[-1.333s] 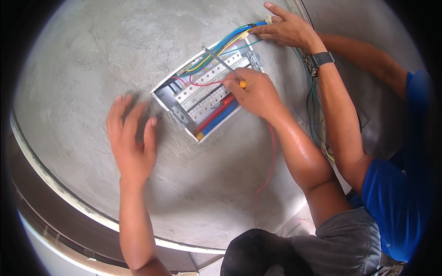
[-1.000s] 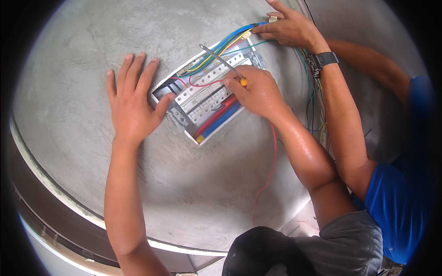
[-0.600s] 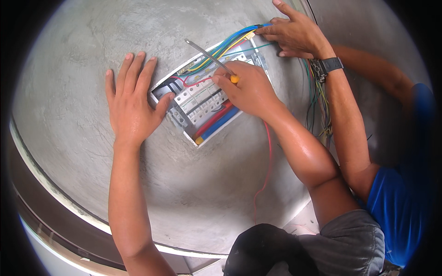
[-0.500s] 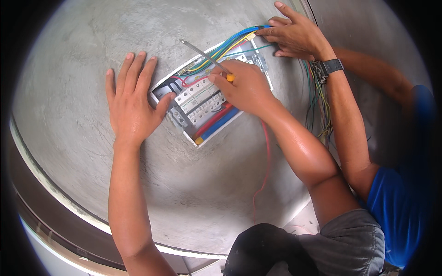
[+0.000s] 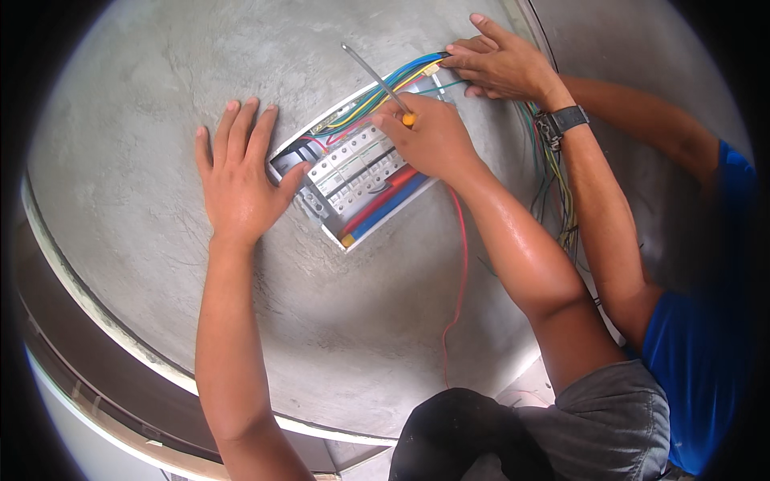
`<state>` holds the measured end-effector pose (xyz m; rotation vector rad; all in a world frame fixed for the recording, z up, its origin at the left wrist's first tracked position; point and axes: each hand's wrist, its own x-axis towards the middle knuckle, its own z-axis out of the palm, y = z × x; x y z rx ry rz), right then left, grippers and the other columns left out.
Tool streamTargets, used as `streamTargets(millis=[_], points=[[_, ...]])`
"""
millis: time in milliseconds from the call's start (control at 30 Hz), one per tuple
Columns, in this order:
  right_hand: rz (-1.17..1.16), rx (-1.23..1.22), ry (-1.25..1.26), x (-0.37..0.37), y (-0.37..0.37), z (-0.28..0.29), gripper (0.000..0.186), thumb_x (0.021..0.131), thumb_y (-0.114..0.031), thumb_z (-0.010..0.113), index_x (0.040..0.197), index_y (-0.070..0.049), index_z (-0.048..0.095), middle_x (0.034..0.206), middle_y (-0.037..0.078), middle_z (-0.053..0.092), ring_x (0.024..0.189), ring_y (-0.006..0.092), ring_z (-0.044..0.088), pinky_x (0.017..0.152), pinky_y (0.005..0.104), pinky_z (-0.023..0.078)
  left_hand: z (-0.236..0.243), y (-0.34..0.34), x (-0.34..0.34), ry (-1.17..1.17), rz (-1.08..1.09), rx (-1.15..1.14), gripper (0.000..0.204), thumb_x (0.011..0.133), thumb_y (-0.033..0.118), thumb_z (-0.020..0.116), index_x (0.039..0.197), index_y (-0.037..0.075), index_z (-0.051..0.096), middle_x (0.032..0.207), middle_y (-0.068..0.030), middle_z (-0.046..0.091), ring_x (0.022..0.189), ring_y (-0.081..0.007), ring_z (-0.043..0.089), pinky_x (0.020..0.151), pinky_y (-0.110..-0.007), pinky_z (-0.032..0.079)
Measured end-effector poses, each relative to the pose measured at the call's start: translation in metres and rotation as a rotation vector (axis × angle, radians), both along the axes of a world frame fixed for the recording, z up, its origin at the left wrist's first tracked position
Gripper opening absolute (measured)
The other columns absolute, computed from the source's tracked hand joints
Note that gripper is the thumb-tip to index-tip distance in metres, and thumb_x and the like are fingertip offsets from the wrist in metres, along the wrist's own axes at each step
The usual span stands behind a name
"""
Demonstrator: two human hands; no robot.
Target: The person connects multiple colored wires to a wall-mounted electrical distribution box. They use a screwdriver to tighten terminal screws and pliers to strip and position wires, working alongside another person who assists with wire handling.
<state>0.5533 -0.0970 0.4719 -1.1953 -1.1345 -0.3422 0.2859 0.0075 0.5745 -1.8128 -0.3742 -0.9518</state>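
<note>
My left hand lies spread on the grey wall at the left edge of an open white breaker box, thumb at its rim. My right hand is closed on a screwdriver, whose yellow-trimmed handle shows in my fist and whose shaft points up-left over the box. A red wire runs from beneath that hand down the wall. The box holds a row of breakers, a bundle of coloured wires along the top, and red and blue cylindrical items along the bottom, partly hidden by my hand.
A co-worker's hand with a wristwatch touches the wire bundle at upper right; their blue sleeve is at right. Loose wires hang beside them. A dark cap and grey sleeve are below. A curved pale edge runs lower left.
My left hand has moved up and settled spread beside the box. My right hand has shifted upward with the screwdriver. The co-worker's fingers have moved slightly along the upper right wires.
</note>
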Motion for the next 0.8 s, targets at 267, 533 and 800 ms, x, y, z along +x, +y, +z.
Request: streamTargets(millis=[267,533,800], points=[[0.098,-0.089,0.073,-0.013,-0.026,-0.027,0.028,0.109,-0.032,0.084,0.117,-0.006,0.087,0.091,0.014,0.083,0.084,0.0239,0.079,0.082,0.0394,0.06,-0.002,0.0,0.0,-0.013,-0.036,-0.017,0.091,0.087,0.053,0.096,0.167,0.021,0.066,0.178,-0.006,0.058,0.174,-0.0283,0.042,0.146,-0.064,0.019],[0.07,-0.021,0.115,-0.011,-0.025,-0.059,0.028,0.11,-0.032,0.082,0.12,-0.007,0.087,0.096,0.018,0.085,0.088,0.0346,0.083,0.083,0.0439,0.062,-0.003,0.0,-0.002,-0.017,-0.046,-0.04,0.09,0.088,0.049,0.094,0.168,0.018,0.064,0.182,-0.0061,0.055,0.176,-0.0281,0.039,0.145,-0.062,0.017],[0.099,-0.018,0.19,-0.012,-0.03,-0.089,0.025,0.111,-0.029,0.083,0.117,-0.005,0.086,0.091,0.016,0.083,0.084,0.0259,0.08,0.082,0.0379,0.06,-0.004,-0.002,-0.002,-0.023,-0.039,-0.055,0.084,0.088,0.033,0.091,0.168,0.022,0.065,0.183,-0.0032,0.054,0.176,-0.0258,0.038,0.147,-0.062,0.018]])
